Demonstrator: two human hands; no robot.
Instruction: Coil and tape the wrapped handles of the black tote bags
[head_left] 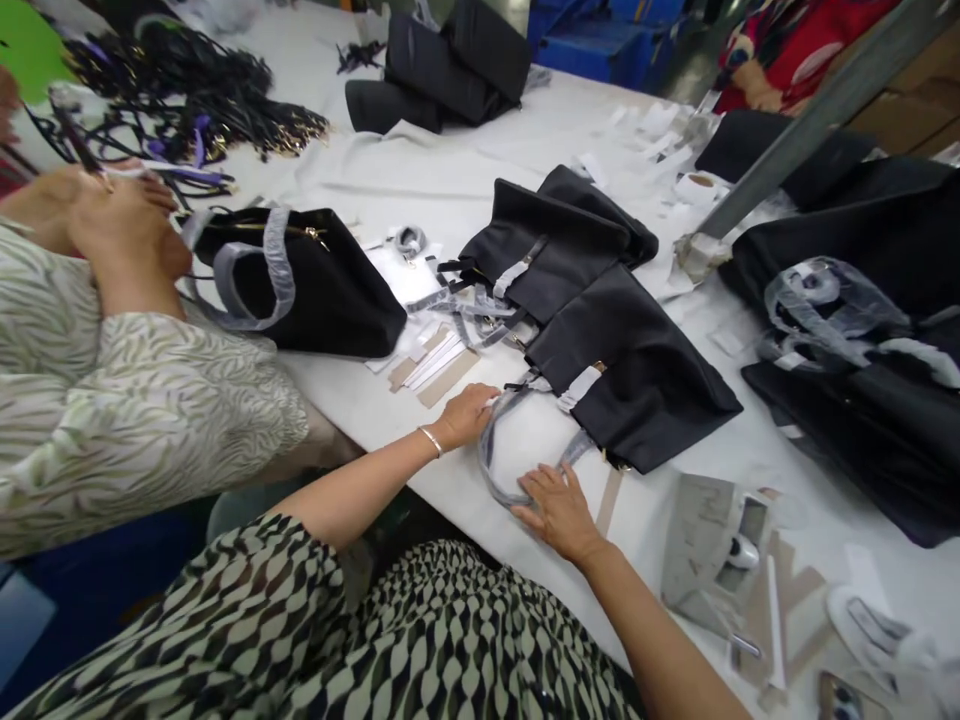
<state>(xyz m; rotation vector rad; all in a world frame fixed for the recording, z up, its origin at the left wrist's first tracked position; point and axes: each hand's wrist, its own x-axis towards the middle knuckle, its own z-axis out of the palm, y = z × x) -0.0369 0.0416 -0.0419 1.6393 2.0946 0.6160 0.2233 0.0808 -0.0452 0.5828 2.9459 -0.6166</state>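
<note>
A black handbag (637, 375) lies flat on the white-covered table in front of me, its plastic-wrapped handle (487, 455) looping toward my body. At the left side of that loop, my left hand (466, 415) is closed with its fingertips pinching the handle, where a bit of white shows. My right hand (556, 512) rests at the loop's near right side, fingers stretched out and apart, touching the handle and the table. A white wrapped tab (580, 388) crosses the bag's open edge. Beyond it lies another black handbag (551, 245), partly overlapped.
Paper strips (439, 368) lie left of the bag. A grey metal stand (697, 545) and tape are at right. More black bags (847, 420) lie beyond a slanted metal post (817, 120). A co-worker's hands (124, 215) are beside another handbag (322, 290) at left.
</note>
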